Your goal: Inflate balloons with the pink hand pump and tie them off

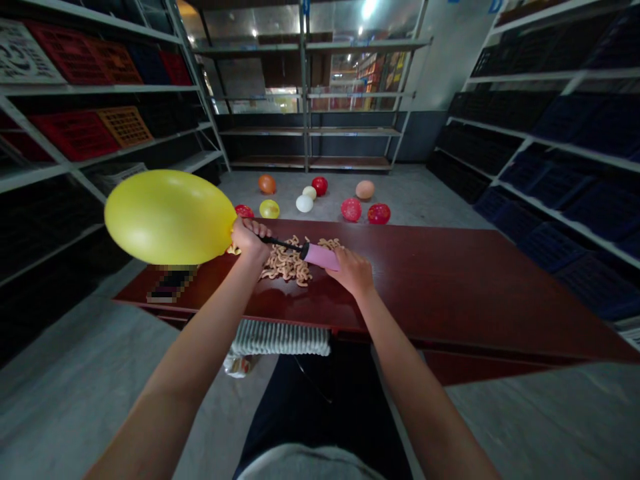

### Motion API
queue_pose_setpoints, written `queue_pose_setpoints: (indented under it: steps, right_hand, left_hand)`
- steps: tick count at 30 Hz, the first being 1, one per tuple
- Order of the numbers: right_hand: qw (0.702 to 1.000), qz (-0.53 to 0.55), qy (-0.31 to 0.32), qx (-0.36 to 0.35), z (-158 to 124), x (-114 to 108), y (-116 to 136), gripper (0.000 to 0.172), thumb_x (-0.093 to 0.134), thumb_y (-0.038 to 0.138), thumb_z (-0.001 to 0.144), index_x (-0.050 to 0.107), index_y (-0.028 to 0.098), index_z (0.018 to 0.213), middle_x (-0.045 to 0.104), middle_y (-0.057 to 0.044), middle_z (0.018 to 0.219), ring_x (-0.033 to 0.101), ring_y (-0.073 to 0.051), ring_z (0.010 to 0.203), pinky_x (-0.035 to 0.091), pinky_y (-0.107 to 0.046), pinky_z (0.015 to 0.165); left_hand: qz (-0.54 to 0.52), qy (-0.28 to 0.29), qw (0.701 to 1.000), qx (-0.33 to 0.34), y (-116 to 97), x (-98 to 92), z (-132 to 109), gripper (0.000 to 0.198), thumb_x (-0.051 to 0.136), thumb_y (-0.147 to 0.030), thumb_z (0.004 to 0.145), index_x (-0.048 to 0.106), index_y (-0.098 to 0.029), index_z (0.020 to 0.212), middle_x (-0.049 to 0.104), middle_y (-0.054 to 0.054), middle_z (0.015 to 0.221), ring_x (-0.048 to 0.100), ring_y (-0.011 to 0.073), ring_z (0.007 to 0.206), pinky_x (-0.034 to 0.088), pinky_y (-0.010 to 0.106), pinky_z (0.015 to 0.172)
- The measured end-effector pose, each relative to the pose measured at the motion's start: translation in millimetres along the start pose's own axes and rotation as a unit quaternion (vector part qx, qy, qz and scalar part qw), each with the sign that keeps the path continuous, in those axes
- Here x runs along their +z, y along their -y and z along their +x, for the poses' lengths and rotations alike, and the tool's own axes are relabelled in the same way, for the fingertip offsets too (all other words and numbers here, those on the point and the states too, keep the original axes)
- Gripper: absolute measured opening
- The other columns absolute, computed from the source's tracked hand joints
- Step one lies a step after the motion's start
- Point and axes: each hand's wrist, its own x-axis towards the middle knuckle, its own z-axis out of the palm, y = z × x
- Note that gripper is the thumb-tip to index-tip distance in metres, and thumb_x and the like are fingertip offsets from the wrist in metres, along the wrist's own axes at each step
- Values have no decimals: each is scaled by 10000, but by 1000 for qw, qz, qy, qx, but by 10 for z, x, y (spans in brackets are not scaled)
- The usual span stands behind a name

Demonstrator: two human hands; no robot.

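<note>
A large inflated yellow balloon fills the left of the view. My left hand is closed around its neck and the end of the black rod of a balloon pump. The pump's pink barrel points toward my right hand, whose fingers are wrapped round it. The rod shows between barrel and left hand; the joint of balloon and pump is hidden by my left fingers. Beneath the pump, a pile of beige curled pieces lies on the dark red table.
Several inflated balloons lie on the floor beyond the table, among them an orange one and a white one. A pixelated dark object rests at the table's left end. Shelves with red crates and blue crates flank the room.
</note>
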Motion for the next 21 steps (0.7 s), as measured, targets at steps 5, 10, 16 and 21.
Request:
queue_pose_setpoints:
  steps: [5,10,16,21]
  right_hand:
    - [999,13,-13,-27,-25,21,-18,341,637,363,842,620,208,1145,730,-61,1001,670,-207,872,427,-291,723]
    - [999,34,-14,-31,-15,57,-17,369,675,388,808,632,208,1127,738,-64,1023,685,-215,883,466,-292,739]
    - [996,81,-14,25,-25,48,-70,435,698,467,795,632,210,1139,753,-62,1000,707,-225,842,474,-295,687]
    - [991,103,-29,75,-25,62,-107,416,694,491,787,645,197,1077,755,-71,904,710,-238,786,442,-292,642]
  left_hand:
    - [5,-7,1000,24,-385,-82,94,415,352,-204,977,184,-202,598,200,-75,410,208,76,314,201,235,385]
    - [8,17,998,55,-571,-66,116,444,386,-264,987,209,-204,584,212,-70,424,225,82,321,219,235,375]
    - [8,84,993,88,-442,300,-61,503,434,-354,1002,233,-211,563,205,-69,416,224,82,316,213,229,359]
    - [24,140,984,103,-132,657,-245,522,454,-354,1002,244,-219,544,218,-70,405,237,84,301,222,229,344]
